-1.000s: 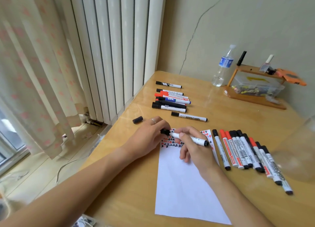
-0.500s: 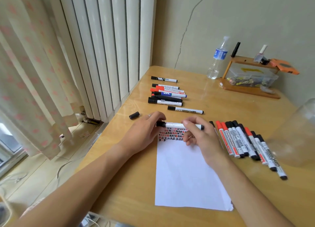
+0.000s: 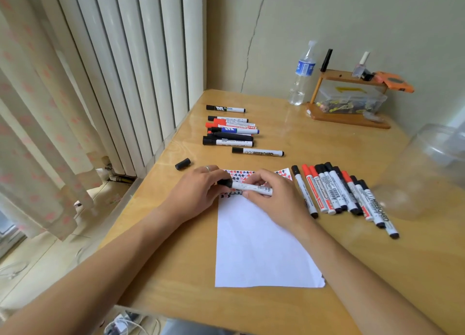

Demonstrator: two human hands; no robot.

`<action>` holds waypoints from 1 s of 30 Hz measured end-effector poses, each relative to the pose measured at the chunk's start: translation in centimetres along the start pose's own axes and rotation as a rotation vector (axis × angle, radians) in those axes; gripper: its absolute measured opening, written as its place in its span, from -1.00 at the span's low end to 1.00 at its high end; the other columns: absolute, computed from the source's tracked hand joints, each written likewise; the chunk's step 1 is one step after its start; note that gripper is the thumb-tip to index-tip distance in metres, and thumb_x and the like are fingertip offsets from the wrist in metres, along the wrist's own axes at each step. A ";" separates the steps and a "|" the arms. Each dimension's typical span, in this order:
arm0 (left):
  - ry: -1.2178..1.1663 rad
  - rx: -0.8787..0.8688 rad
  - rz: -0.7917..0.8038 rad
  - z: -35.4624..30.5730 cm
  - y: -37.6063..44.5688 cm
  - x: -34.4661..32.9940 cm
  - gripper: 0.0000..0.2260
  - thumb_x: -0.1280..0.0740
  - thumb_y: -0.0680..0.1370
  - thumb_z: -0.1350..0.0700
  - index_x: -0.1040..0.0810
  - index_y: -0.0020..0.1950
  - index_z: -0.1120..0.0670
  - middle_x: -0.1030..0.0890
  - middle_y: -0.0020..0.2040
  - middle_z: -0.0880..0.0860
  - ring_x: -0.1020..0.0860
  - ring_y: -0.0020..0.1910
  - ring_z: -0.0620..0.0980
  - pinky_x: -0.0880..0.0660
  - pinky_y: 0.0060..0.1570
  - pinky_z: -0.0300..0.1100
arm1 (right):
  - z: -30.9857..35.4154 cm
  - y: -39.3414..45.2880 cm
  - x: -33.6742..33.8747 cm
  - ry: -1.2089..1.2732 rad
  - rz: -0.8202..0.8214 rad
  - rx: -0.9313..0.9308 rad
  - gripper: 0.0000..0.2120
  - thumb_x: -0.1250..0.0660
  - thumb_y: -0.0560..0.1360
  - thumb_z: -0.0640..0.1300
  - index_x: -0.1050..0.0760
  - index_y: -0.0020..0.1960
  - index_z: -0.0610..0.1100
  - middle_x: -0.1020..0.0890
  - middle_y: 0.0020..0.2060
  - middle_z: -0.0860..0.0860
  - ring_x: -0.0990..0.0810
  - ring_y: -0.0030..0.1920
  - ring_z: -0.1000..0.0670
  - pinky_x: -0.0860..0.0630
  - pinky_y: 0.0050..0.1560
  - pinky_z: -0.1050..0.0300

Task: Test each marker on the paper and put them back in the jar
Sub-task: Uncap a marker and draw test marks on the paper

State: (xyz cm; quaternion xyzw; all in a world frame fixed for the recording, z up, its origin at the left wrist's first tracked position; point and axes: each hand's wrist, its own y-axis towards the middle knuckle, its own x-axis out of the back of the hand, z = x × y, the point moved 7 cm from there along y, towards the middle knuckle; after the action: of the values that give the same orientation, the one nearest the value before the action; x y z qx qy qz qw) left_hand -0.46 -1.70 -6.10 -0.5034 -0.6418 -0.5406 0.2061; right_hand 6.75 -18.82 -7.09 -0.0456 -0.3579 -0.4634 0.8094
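Over paper (image 3: 259,246), both hands hold marker (image 3: 251,186) ends.

A home room: wooden desk (image 3: 289,284), radiator (image 3: 130,65), flowered curtain (image 3: 32,123)

A wooden table (image 3: 289,307) is set into a corner, against a pale greenish wall (image 3: 352,20) that is marked by a long thin crack (image 3: 251,45). To the left, a white ribbed radiator (image 3: 141,65) is seen, and beside it a light curtain (image 3: 37,123) printed with pink spots is hung. Daylight is let in at the far left, and a glossy sheen is thrown across the tabletop. Below, a pale floor (image 3: 50,256) is visible, with thin cables (image 3: 15,269) laid on it.
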 end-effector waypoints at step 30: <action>0.096 -0.157 0.057 -2.2 0.8 -0.1 -0.72 -0.29 0.61 -0.05 -0.56 0.30 -0.04 -0.57 0.13 -0.05 -0.54 0.07 -0.01 -0.41 -0.03 -0.07 | 2.6 -0.8 1.3 -0.319 0.103 0.034 -0.82 -0.47 0.48 0.05 -0.49 -0.14 0.03 -0.53 -0.18 0.11 -0.49 -0.15 0.08 -0.39 -0.16 0.07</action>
State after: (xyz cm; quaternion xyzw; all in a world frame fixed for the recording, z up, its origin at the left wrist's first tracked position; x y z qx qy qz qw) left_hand -0.35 -3.82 -5.01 -0.5095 -0.5722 -0.6066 0.2121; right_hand 5.13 -19.13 -4.52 -0.1230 -0.4868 -0.4021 0.7657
